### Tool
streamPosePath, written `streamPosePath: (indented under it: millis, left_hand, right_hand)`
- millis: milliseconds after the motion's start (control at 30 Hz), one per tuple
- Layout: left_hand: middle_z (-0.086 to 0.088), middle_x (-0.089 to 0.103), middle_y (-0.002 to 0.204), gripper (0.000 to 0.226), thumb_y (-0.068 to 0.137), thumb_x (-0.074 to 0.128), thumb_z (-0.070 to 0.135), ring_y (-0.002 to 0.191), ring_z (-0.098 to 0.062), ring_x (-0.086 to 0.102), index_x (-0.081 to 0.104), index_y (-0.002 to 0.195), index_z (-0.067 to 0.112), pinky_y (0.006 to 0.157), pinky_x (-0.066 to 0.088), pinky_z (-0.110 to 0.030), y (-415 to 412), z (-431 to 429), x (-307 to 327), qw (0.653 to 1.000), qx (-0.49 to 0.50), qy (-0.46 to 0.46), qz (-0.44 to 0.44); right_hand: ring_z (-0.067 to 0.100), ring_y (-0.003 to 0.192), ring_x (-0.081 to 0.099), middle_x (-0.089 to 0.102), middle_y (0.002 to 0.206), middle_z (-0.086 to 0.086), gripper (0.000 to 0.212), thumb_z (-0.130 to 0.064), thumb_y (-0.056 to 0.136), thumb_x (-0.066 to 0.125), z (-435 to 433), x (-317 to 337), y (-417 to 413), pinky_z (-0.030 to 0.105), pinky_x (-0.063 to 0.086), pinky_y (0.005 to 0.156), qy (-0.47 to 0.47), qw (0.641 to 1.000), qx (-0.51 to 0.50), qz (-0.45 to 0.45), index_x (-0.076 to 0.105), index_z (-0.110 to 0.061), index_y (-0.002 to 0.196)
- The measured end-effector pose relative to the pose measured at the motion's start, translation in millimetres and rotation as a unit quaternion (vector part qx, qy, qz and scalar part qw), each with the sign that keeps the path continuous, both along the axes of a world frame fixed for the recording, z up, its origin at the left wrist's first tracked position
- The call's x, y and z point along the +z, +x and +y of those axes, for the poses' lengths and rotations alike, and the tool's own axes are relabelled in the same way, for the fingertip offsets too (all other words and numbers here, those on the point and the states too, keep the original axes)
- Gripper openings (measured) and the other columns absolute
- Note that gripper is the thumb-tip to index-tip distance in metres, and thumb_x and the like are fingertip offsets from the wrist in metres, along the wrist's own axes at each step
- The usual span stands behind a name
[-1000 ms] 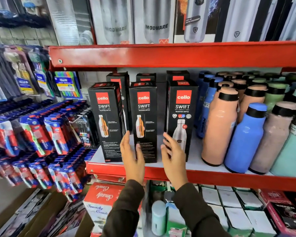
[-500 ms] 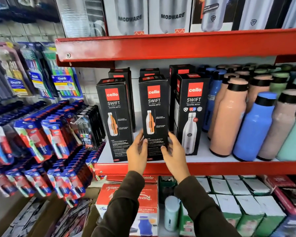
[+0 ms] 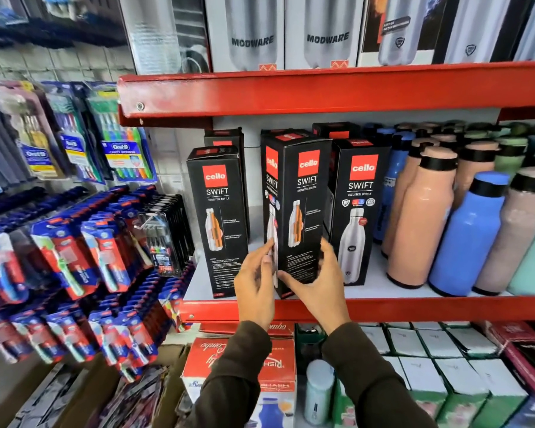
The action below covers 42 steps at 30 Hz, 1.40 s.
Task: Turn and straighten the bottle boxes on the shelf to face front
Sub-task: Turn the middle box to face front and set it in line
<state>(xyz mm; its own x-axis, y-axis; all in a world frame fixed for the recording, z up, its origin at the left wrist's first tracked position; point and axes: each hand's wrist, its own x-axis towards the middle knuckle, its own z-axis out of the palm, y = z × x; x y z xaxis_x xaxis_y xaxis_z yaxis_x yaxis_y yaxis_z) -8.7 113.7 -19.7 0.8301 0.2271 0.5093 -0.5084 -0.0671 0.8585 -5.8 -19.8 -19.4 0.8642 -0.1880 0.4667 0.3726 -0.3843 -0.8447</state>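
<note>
Three black Cello Swift bottle boxes stand along the front of the red-edged shelf. The left box and the right box face front. The middle box is turned on its base, so a corner points at me and two faces show. My left hand grips its lower left side and my right hand grips its lower right side. More black boxes stand behind the front row, mostly hidden.
Loose bottles in peach, blue and pale colours crowd the shelf right of the boxes. The upper red shelf hangs close above. Toothbrush packs hang at the left. Boxed goods fill the shelf below.
Both hands closed on the middle box's lower sides and twisted it from front-facing to corner-on. The camera has moved closer to the shelf.
</note>
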Motion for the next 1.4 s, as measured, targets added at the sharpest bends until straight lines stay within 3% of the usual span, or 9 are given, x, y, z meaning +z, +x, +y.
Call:
streamPosePath:
  millis: [167, 333, 467, 600, 833, 1000, 1133, 1300, 1400]
  left_hand:
    - [0.006, 0.056, 0.142, 0.038, 0.106, 0.04, 0.024, 0.134, -0.007, 0.051, 0.053, 0.141, 0.022, 0.114, 0.043, -0.034, 5, -3, -1, 0.997, 0.034, 0.062, -0.006]
    - [-0.002, 0.032, 0.161, 0.05, 0.106, 0.036, 0.011, 0.151, -0.014, 0.028, 0.027, 0.155, 0.014, 0.126, 0.023, -0.035, 15, -10, 1, 0.996, 0.034, 0.074, 0.036]
    - [-0.004, 0.053, 0.148, 0.044, 0.104, 0.043, 0.009, 0.139, -0.015, 0.048, 0.044, 0.147, 0.013, 0.117, 0.037, -0.029, 18, -6, 1, 0.995, 0.064, 0.052, 0.048]
    - [0.006, 0.064, 0.126, 0.038, 0.098, 0.056, 0.007, 0.117, -0.011, 0.064, 0.058, 0.136, 0.012, 0.099, 0.047, -0.009, 18, -3, -2, 0.996, 0.072, 0.014, 0.049]
    - [0.014, 0.068, 0.114, 0.036, 0.092, 0.065, 0.002, 0.104, 0.014, 0.065, 0.063, 0.126, 0.013, 0.088, 0.047, -0.002, 16, -7, -3, 0.997, 0.054, -0.04, 0.045]
    - [0.018, 0.067, 0.109, 0.037, 0.093, 0.063, 0.0, 0.101, 0.018, 0.064, 0.06, 0.112, 0.031, 0.087, 0.047, -0.001, 21, -10, -4, 0.996, 0.071, -0.029, 0.055]
    - [-0.002, 0.071, 0.115, 0.03, 0.093, 0.061, -0.002, 0.105, 0.004, 0.066, 0.062, 0.116, 0.018, 0.091, 0.049, -0.005, 25, -12, -14, 0.992, 0.099, -0.018, 0.074]
    - [-0.005, 0.072, 0.117, 0.029, 0.092, 0.062, -0.002, 0.109, -0.004, 0.068, 0.063, 0.119, 0.01, 0.094, 0.049, -0.006, 28, -15, -18, 0.992, 0.103, -0.005, 0.073]
    - [-0.003, 0.071, 0.117, 0.029, 0.092, 0.062, -0.002, 0.11, -0.007, 0.068, 0.063, 0.118, 0.012, 0.093, 0.048, -0.005, 29, -15, -17, 0.992, 0.103, -0.006, 0.072]
  right_hand:
    - [0.01, 0.125, 0.059, 0.059, 0.136, -0.009, 0.101, -0.043, 0.061, 0.087, -1, 5, 8, 0.04, 0.053, 0.103, 0.006, 1.0, 0.005, -0.004, 0.033, -0.038, 0.146]
    - [0.009, 0.145, 0.037, 0.036, 0.159, -0.006, 0.111, -0.046, 0.066, 0.077, 0, 11, 15, 0.039, 0.036, 0.119, -0.009, 0.999, 0.048, 0.02, 0.014, -0.034, 0.156]
    - [-0.028, 0.137, 0.012, 0.018, 0.157, -0.029, 0.105, -0.04, 0.077, 0.073, -7, 8, 16, 0.001, 0.017, 0.11, -0.029, 0.997, 0.073, 0.021, 0.005, -0.039, 0.157]
    - [-0.024, 0.143, -0.001, 0.002, 0.165, -0.02, 0.093, -0.025, 0.093, 0.064, -16, 3, 17, 0.021, 0.009, 0.124, -0.08, 0.991, 0.102, 0.036, 0.0, -0.035, 0.159]
    - [0.007, 0.155, 0.013, 0.011, 0.168, -0.014, 0.075, -0.016, 0.103, 0.048, -19, 2, 20, 0.05, 0.026, 0.124, -0.091, 0.986, 0.138, 0.032, 0.003, -0.042, 0.158]
    - [0.006, 0.151, 0.024, 0.024, 0.164, -0.01, 0.073, -0.01, 0.102, 0.048, -16, 0, 25, 0.04, 0.025, 0.125, -0.096, 0.989, 0.106, 0.039, 0.01, -0.035, 0.159]
    - [0.01, 0.149, 0.029, 0.028, 0.164, -0.001, 0.073, -0.008, 0.103, 0.047, -16, -3, 30, 0.033, 0.025, 0.123, -0.097, 0.989, 0.098, 0.054, 0.01, -0.041, 0.156]
    - [-0.004, 0.136, 0.03, 0.036, 0.157, -0.004, 0.075, -0.006, 0.103, 0.046, -15, -12, 34, -0.009, 0.02, 0.098, -0.087, 0.993, 0.071, 0.046, 0.008, -0.056, 0.145]
    - [0.0, 0.14, 0.033, 0.036, 0.16, -0.002, 0.072, -0.007, 0.103, 0.045, -12, -14, 35, -0.005, 0.021, 0.103, -0.084, 0.993, 0.066, 0.04, 0.011, -0.045, 0.153]
